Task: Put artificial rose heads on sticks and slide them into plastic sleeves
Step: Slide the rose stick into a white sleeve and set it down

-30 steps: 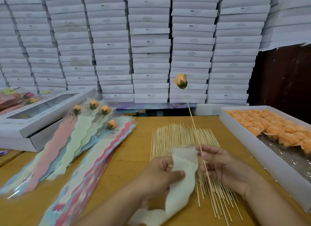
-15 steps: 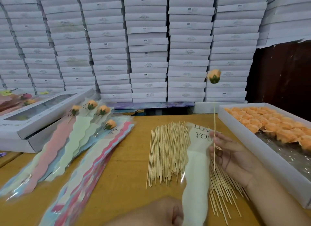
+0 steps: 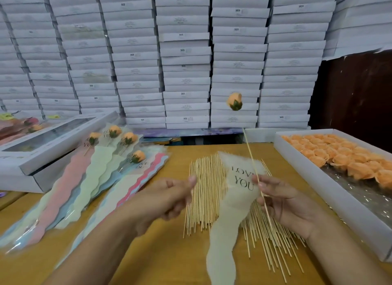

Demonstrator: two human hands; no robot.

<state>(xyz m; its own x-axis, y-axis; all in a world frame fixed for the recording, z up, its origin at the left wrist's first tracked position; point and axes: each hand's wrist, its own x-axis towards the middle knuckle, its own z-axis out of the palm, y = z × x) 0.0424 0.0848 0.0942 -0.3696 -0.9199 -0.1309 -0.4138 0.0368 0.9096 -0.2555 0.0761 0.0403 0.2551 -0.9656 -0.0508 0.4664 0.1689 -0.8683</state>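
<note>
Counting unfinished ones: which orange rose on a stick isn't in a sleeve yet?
The raised rose, its stick in the right hand; the others lie sleeved at left.
</note>
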